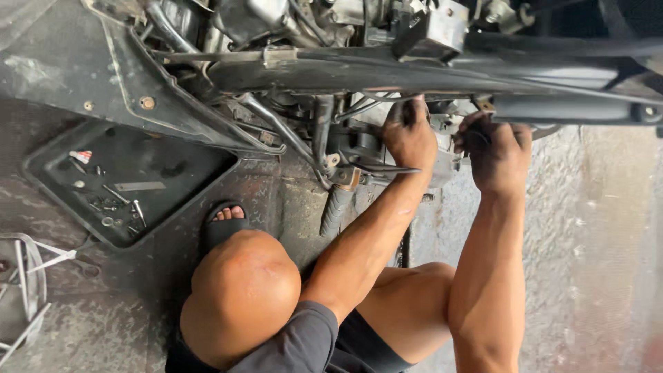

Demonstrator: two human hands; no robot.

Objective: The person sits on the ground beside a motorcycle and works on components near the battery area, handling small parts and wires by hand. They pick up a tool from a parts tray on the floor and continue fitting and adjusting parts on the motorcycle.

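Head view: both hands (409, 135) (498, 155) curl closed against engine (359, 148)

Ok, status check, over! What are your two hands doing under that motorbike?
Left hand pressed on engine block, grip unclear. Right hand closed on a part beside it, part hidden. Frame tube crosses above both hands. Parts tray off left.
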